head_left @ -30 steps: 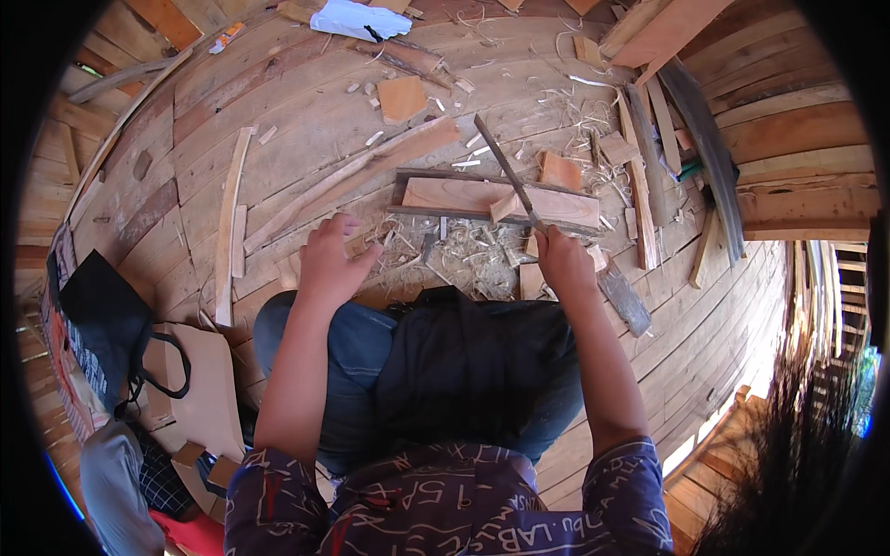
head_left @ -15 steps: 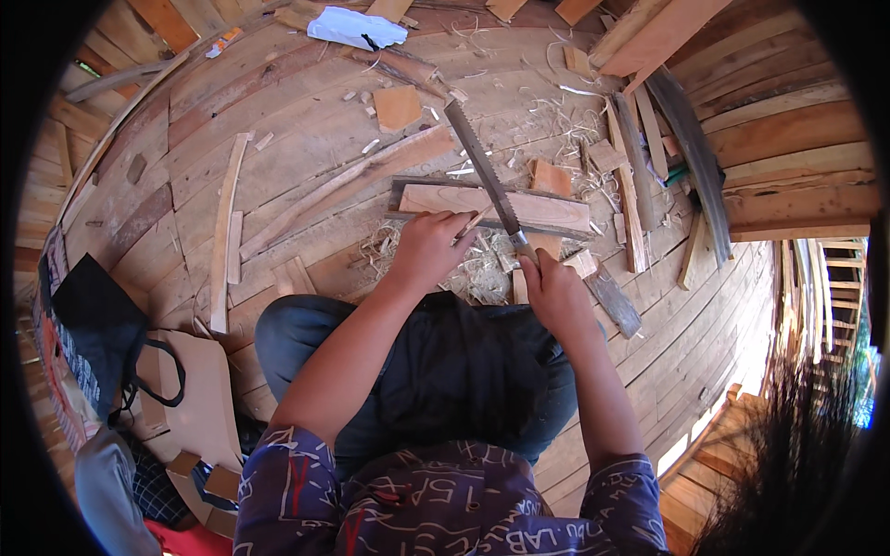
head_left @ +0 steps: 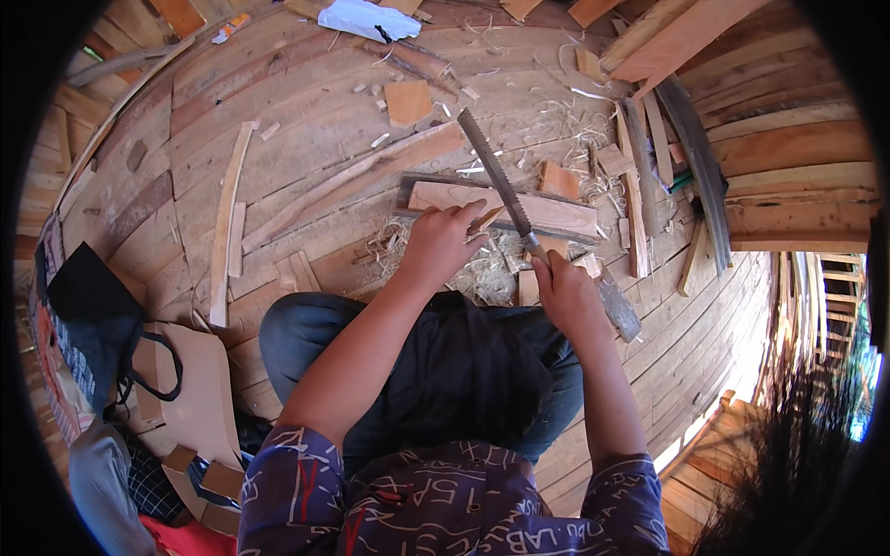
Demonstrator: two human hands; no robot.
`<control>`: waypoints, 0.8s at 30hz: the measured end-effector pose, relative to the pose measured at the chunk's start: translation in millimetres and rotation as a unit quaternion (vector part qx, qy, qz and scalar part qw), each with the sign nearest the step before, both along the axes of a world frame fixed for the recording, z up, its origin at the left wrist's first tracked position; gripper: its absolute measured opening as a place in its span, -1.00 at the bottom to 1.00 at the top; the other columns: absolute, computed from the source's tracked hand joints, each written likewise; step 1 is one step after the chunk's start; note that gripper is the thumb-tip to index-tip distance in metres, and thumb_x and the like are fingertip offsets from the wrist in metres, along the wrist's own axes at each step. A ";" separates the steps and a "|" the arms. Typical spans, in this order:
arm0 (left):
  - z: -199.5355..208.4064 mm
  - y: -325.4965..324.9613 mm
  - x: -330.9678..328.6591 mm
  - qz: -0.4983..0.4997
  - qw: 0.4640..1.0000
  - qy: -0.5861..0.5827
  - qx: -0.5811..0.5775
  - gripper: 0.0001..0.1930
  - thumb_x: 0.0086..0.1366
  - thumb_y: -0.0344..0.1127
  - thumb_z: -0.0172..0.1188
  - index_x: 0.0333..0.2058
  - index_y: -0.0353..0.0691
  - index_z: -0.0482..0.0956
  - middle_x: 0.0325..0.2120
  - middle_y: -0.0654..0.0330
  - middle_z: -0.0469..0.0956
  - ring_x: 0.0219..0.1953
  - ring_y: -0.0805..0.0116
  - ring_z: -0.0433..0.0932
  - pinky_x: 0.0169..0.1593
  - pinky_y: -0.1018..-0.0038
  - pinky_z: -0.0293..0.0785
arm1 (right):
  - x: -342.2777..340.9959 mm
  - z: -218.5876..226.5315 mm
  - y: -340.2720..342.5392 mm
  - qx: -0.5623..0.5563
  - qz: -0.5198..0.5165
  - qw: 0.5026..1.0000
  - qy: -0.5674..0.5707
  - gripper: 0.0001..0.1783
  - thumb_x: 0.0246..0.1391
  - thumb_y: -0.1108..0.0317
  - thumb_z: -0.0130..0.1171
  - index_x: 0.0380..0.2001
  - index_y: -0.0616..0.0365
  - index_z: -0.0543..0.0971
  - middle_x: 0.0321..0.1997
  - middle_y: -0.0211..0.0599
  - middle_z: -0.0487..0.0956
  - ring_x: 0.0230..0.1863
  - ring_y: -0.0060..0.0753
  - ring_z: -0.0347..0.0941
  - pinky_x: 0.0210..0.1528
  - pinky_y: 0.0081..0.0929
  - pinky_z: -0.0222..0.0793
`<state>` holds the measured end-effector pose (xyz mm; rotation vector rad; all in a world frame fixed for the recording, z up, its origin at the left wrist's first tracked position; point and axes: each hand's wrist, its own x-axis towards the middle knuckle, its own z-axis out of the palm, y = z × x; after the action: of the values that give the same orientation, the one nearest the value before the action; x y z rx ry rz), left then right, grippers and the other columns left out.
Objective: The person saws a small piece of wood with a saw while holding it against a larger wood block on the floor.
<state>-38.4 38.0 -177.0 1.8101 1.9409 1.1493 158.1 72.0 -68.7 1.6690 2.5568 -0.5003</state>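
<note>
My right hand [head_left: 567,289] is closed round the handle of a hand saw [head_left: 498,176]. The saw's long toothed blade points up and to the left, across the view of a reddish plank [head_left: 552,211]. That plank lies on a darker, weathered board [head_left: 405,195] in front of my knees. With thumb and fingers, my left hand [head_left: 438,245] holds a small pointed piece of wood [head_left: 485,221] just left of the blade. Its inner end is hidden by the fingers. Whether the blade touches this piece cannot be told.
Curly shavings [head_left: 484,269] and offcuts litter the plank floor. A square wood piece [head_left: 408,103] and long strips [head_left: 352,185] lie farther off. At the left are a cardboard box [head_left: 199,366] and a black bag [head_left: 91,306]. Stacked timber [head_left: 788,167] stands at the right.
The view has shifted slightly. My left thumb and fingers have spread a little wider about the small wood piece. The saw is still in my right hand, its blade slightly changed in angle.
</note>
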 end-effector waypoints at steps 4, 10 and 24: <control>4.5 -0.1 -4.5 -0.002 0.989 0.011 -0.146 -0.32 -0.03 -0.18 0.45 0.11 -0.12 0.43 -0.18 0.00 0.60 -0.17 0.03 0.60 -0.04 0.17 0.48 | 3.9 -22.7 13.1 0.027 -0.020 0.999 -0.041 -0.62 0.28 0.08 -0.02 -0.38 0.21 0.51 -0.53 0.14 0.57 -0.42 0.26 0.54 -0.34 0.12 0.47; -17.0 -7.0 -5.3 -0.046 0.902 0.121 -0.412 -0.12 -0.08 -0.13 0.45 0.24 -0.13 0.26 0.16 -0.05 0.37 0.16 0.02 0.43 0.21 -0.13 0.17 | 12.9 -59.2 33.2 0.045 -0.058 0.993 -0.094 -0.61 0.29 0.05 -0.03 -0.35 0.18 0.53 -0.49 0.14 0.60 -0.38 0.24 0.57 -0.31 0.11 0.49; -22.0 -17.1 -6.0 -0.023 0.918 0.134 -0.373 -0.43 0.02 -0.33 0.25 0.08 -0.15 0.42 -0.02 -0.01 0.45 0.07 -0.03 0.46 0.17 0.00 0.23 | -0.3 -38.3 34.3 0.057 -0.082 0.992 -0.078 -0.62 0.30 0.06 -0.05 -0.34 0.18 0.51 -0.47 0.16 0.60 -0.35 0.27 0.56 -0.28 0.11 0.49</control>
<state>-44.4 20.9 -199.0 1.5974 2.0545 0.0749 157.8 106.4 -106.9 1.8856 2.3921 -0.2243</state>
